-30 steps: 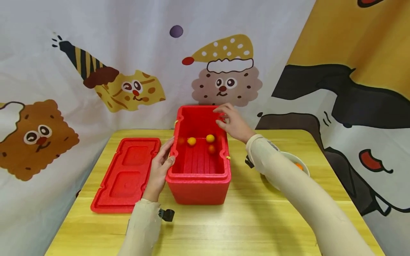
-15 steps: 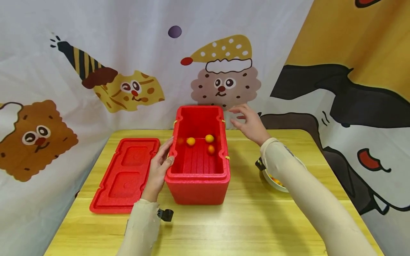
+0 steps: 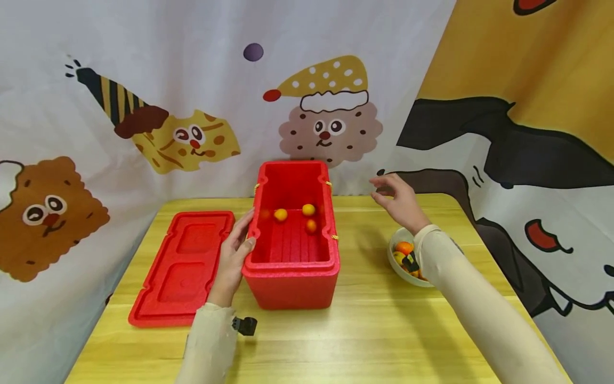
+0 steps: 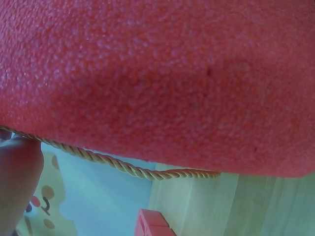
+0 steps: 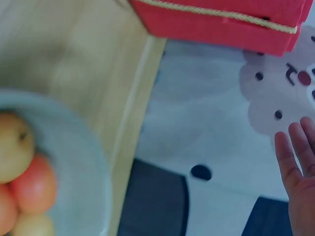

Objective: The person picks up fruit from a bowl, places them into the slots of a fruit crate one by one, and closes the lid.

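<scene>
A red foam box [image 3: 292,290] stands uncovered on the table, several small yellow and orange fruits on its floor, such as a yellow fruit [image 3: 308,209]. My left hand [image 3: 232,256] rests on its left side, fingers stretched along the outer wall and thumb at the rim. In the left wrist view the box wall [image 4: 162,98] fills most of the frame, a twisted yellow cord [image 4: 118,164] running along it past a fingertip. Right of the box, my right hand [image 3: 402,201] hovers with nothing in it, fingers loosely bent, beyond a pale bowl [image 3: 403,235] holding more fruits [image 5: 34,182].
A red lid [image 3: 184,266] with two recessed panels lies on the wooden table [image 3: 297,346], left of the box. Behind the table hangs a printed cloth [image 3: 201,69] with cartoon biscuits.
My right hand has moved right, from over the box's right rim to the space beyond the bowl, uncovering more of the fruits there. My left hand has stayed against the box.
</scene>
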Available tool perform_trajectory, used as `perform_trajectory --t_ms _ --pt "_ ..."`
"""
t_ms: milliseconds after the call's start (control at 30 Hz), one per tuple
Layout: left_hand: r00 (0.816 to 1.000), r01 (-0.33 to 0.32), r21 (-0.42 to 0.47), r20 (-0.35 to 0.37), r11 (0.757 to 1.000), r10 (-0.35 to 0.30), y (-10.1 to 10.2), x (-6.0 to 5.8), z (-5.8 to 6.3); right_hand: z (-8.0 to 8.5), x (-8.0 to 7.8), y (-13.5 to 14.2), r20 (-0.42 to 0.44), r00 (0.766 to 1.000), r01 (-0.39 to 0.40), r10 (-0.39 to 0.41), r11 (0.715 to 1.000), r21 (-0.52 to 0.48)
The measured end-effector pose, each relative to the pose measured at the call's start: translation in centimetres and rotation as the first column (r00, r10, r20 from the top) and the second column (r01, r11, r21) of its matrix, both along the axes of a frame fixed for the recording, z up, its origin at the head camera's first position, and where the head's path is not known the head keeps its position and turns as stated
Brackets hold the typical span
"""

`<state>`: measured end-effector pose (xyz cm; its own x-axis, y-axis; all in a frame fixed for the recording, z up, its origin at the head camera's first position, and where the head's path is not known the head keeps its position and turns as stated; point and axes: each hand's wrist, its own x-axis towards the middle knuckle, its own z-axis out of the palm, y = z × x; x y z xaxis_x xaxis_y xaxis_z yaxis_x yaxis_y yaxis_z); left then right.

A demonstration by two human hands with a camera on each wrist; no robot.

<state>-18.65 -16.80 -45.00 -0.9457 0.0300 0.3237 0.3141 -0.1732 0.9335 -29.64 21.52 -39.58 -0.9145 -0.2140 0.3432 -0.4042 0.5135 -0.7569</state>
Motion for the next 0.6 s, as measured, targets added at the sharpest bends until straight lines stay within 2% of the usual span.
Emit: perform_trajectory --t_ms 200,467,600 --pt "1.000 0.006 0.006 0.016 1.000 -0.006 0.0 -0.2 -0.1 -1.3 0.7 2.6 0.045 0.998 0.038 -0.039 0.999 0.012" --pt "1.000 0.010 -0.001 0.013 1.000 -0.010 0.1 0.0 -0.1 -2.6 2.4 5.3 0.122 0.987 0.098 -0.103 0.994 0.052" --pt "1.000 0.010 -0.008 0.010 1.000 -0.010 0.1 0.1 0.2 -3.3 3.1 6.4 0.130 0.984 0.117 -0.124 0.991 0.062"
